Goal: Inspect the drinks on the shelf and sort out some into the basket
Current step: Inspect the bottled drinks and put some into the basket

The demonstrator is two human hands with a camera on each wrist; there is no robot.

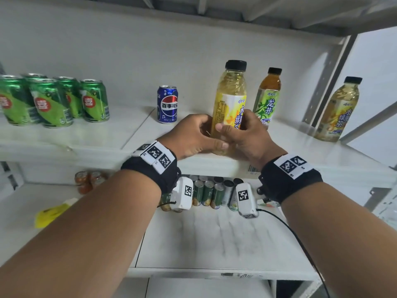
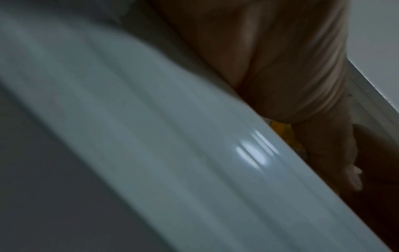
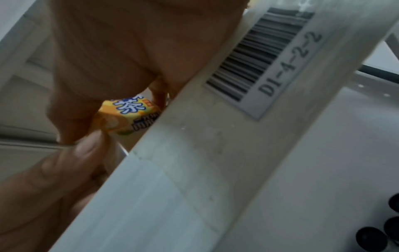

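Note:
A yellow tea bottle (image 1: pixel 231 97) with a black cap stands upright near the front edge of the upper shelf (image 1: pixel 214 163). My left hand (image 1: pixel 193 134) grips its lower part from the left, thumb across the front. My right hand (image 1: pixel 242 132) grips it from the right, thumb on the label. In the right wrist view the bottle's yellow label (image 3: pixel 127 112) shows between my fingers above the shelf lip (image 3: pixel 194 153). The left wrist view is dark; a sliver of the yellow label (image 2: pixel 285 134) shows beside my palm. No basket is in view.
A green-label tea bottle (image 1: pixel 267 97) stands just right of the held one, another yellow tea bottle (image 1: pixel 337 110) far right. A blue Pepsi can (image 1: pixel 167 104) and several green cans (image 1: pixel 53 102) stand left. The lower shelf holds several cans (image 1: pixel 208 191) and a yellow packet (image 1: pixel 51 212).

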